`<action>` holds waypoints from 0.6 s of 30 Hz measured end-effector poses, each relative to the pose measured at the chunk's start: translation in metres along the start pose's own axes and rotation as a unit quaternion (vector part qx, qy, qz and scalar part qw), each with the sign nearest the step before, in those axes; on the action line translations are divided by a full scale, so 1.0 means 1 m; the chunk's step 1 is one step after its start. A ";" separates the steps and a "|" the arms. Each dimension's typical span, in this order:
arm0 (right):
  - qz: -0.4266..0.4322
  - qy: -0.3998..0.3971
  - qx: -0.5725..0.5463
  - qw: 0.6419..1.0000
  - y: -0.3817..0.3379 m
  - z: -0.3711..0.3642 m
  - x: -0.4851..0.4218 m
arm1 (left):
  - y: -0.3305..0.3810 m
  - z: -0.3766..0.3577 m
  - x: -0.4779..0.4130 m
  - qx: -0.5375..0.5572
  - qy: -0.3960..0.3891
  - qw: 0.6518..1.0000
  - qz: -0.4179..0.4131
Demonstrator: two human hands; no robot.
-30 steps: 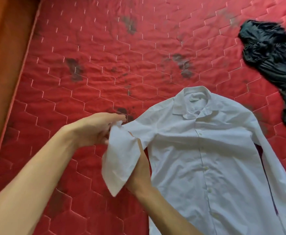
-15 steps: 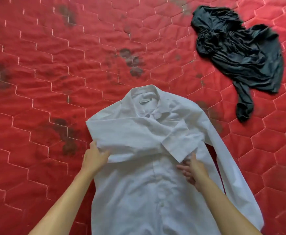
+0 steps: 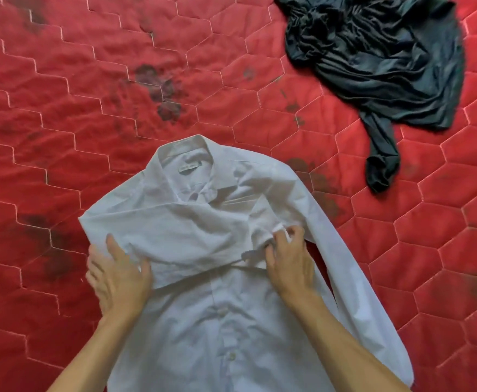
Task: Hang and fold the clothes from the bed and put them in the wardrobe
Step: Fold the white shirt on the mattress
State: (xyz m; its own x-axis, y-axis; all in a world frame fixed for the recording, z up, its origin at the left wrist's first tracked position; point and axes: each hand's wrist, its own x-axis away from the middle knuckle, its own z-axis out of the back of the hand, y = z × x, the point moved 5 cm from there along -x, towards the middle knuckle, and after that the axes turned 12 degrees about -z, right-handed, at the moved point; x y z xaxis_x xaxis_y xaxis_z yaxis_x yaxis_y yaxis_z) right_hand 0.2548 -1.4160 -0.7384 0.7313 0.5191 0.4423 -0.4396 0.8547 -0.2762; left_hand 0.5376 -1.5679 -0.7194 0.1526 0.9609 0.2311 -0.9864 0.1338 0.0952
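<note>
Two bare forearms come up from the bottom edge onto a white button-up shirt [image 3: 226, 321] that lies face up on the red quilted mattress [image 3: 90, 94], its button placket running up the middle between them. The left hand [image 3: 118, 278] rests at the shirt's left edge with its fingers spread and fairly straight, the thumb lying on the cloth of the sleeve [image 3: 175, 236] that is folded across the chest. The right hand [image 3: 288, 261] sits over the cuff end of that folded sleeve, its fingers bent and pinching the white fabric there. The two hands are well apart, one at each end of the folded sleeve. The shirt's other sleeve [image 3: 353, 278] runs straight down the right side, lying flat on the mattress. Beyond the hands the collar [image 3: 186, 154] points away from the person, a small label visible inside it. Further off, at the upper right and well apart from the shirt, a dark garment [image 3: 373, 52] lies crumpled on the mattress, which shows dark stains in several places.
</note>
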 end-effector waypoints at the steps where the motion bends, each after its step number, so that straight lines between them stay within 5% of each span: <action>1: -0.029 0.012 -0.054 0.998 0.009 0.007 -0.006 | 0.020 -0.001 0.000 0.003 0.007 0.999 -0.046; 7: -0.239 -0.016 -0.327 0.914 0.074 0.056 -0.029 | 0.173 -0.020 0.028 0.089 -0.008 0.916 -0.391; 12: -0.343 0.037 -0.230 0.910 0.176 0.070 0.000 | 0.266 -0.043 0.060 0.082 -0.078 0.859 -0.499; 18: -0.261 -0.233 -0.130 0.928 0.218 0.043 0.059 | 0.290 -0.075 0.066 -0.005 -0.148 0.851 -0.504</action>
State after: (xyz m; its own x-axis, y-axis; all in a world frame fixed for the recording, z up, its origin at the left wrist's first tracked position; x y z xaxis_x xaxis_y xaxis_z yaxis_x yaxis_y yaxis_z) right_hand 0.1793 -1.1991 -0.7358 0.4782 0.0343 0.8776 0.0955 0.9913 -0.0907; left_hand 0.2568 -1.4469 -0.7493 0.9280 0.2544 0.2721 -0.3466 0.8572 0.3810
